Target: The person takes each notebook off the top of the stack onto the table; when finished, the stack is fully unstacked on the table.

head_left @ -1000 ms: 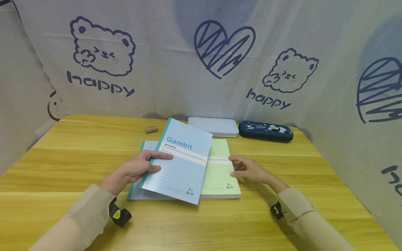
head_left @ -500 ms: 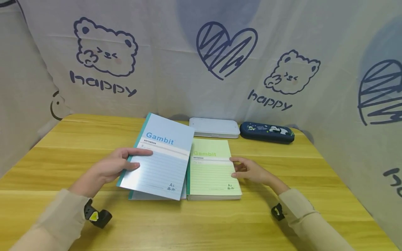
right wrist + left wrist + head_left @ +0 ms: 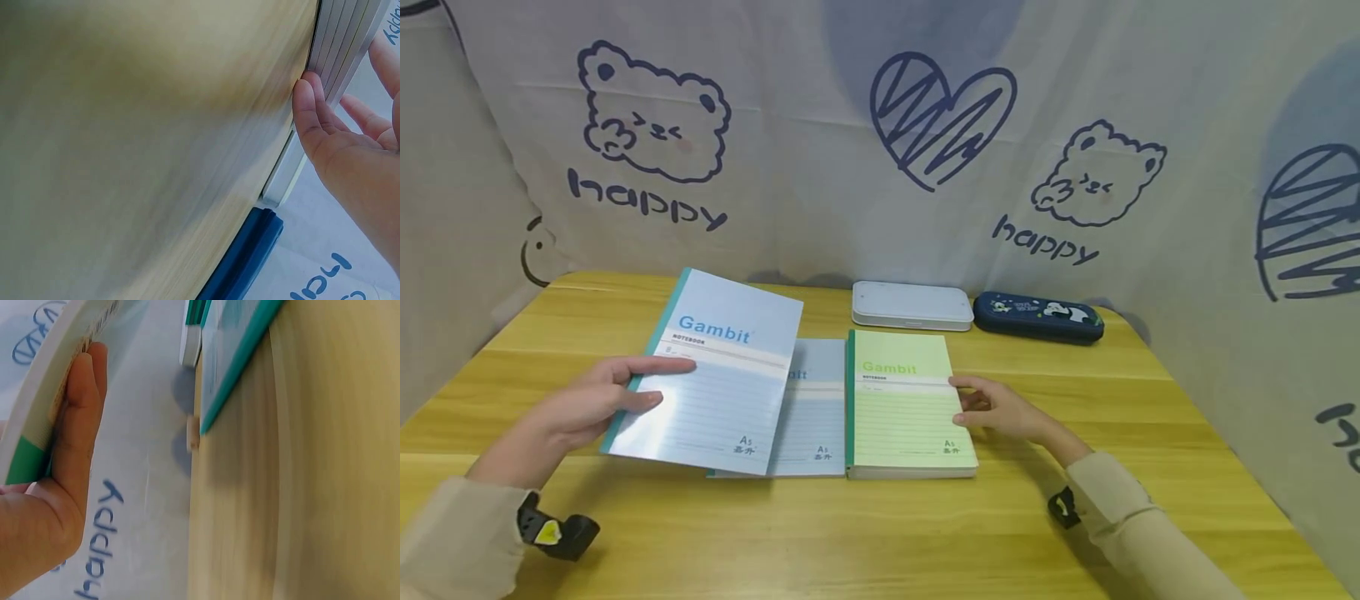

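Note:
My left hand (image 3: 598, 398) pinches a blue Gambit notebook (image 3: 718, 425) by its green-spined left edge, thumb on the cover and fingers behind it. It is raised and tilted over a second blue notebook (image 3: 818, 408), which lies on the table and is partly covered by it. In the left wrist view the fingers (image 3: 80, 425) lie along the lifted notebook's back. Beside the second notebook is a stack of notebooks with a light green one (image 3: 902, 417) on top. My right hand (image 3: 1000, 408) rests its relaxed fingertips against the stack's right edge; page edges (image 3: 340, 44) show in the right wrist view.
Behind the notebooks stand a white flat case (image 3: 912, 306) and a dark blue panda pencil case (image 3: 1037, 317). A small brown cylinder (image 3: 193, 432) lies near the table's back edge, seen in the left wrist view. A printed cloth (image 3: 805, 167) hangs behind the wooden table (image 3: 925, 542).
My left hand has carried the blue notebook leftward, off the green one and partly off the second blue one. The small brown cylinder is now hidden in the head view. My right hand stays put.

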Available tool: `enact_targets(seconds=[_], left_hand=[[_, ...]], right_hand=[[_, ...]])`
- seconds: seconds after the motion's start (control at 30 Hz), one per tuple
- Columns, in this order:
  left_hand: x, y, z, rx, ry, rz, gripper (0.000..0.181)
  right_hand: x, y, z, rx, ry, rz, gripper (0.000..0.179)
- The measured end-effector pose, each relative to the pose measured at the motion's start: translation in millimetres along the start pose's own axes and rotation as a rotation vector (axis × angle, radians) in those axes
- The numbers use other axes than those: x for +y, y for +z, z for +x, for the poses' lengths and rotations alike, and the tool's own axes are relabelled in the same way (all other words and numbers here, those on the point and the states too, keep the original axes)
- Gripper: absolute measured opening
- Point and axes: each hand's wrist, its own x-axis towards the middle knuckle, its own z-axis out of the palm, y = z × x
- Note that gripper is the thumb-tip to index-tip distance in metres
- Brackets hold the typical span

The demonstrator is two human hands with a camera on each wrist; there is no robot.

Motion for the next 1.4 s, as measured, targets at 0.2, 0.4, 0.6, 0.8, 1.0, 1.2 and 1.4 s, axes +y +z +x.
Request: enact_targets(seconds=[0.2,0.4,0.6,0.8,1.0,1.2,1.4], left_hand=[[-3.6,-22.8,-15.6,-0.031,-0.005,-0.037,0.047],[-7.0,-40.3,-26.9,0.027,-0.048,-0.002,0.048],[-10.9,-51.7,-30.6,0.134,-0.105,0.102,0.046],[-15.8,-66.1,-31.2,0.051,-0.099,0.016,0.047],[-18.3,-70.5,-28.0,0.084,-0.168,0.080,0.046],[-19.3,-69.3,-20.4,0.118,-0.237,0.141,0.045],[-20.4,-70.6,-15.6,0.045,-0.216,0.099,0.045]], right_hand=[[-0.1,-0.4,-0.5,0.000,-0.004,-0.009,0.056],[-0.2,-0.8,-0.2,0.002,-0.004,-0.017,0.056],[0.4,-0.8,0.5,0.001,-0.005,-0.012,0.057],[2.0,-1.1,0.5,0.000,0.000,-0.014,0.058],[1.4,-0.5,0.4,0.004,-0.002,-0.018,0.057],[0.5,-0.3,-0.1,0.001,0.003,0.000,0.057],[-0.6,-0.4,-0.2,0.002,0.005,0.000,0.056]])
